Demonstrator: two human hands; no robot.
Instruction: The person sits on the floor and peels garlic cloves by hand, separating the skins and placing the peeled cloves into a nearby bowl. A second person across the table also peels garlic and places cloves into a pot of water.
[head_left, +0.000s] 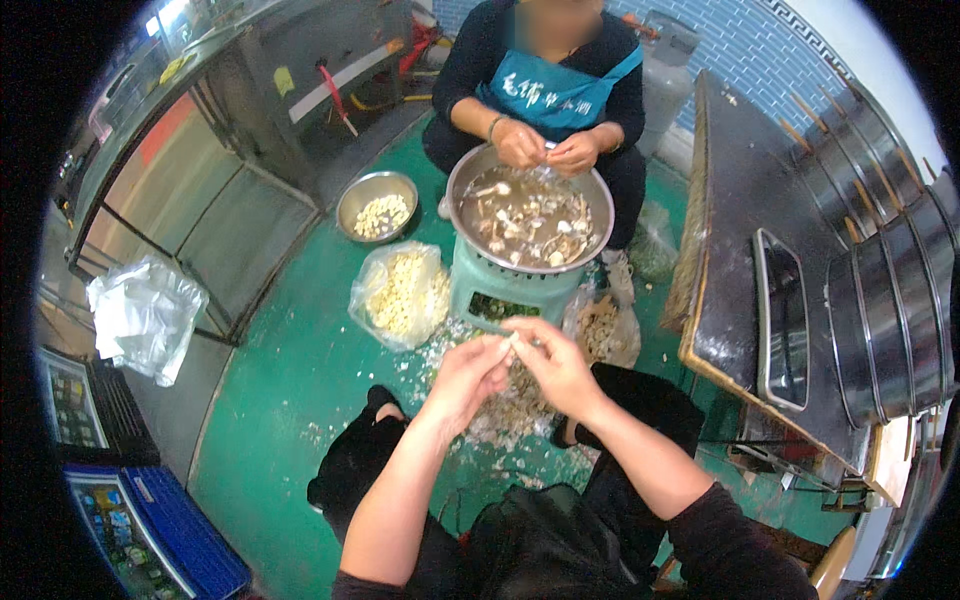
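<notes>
Both my hands meet above the floor, fingertips pinching a small whitish piece, likely a garlic clove (513, 337). My left hand (474, 373) and my right hand (551, 361) each close thumb and finger on it. Just beyond them, a wide metal basin (455, 196) of murky water with garlic pieces and skins rests on an upturned green plastic basket (459, 262). Left of it lie a clear plastic bag of pale cloves (401, 296) and a steel bowl (360, 227) with cloves inside. Another bag of brownish pieces (601, 330) sits right of the basket.
Across the basin sits a person in a blue apron (544, 90), both hands over its rim. Skins (510, 405) litter the green floor between my feet. On the right a dark table (720, 315) holds a tray (784, 322) and stacked metal steamers (889, 315). A plastic bag (146, 319) hangs left.
</notes>
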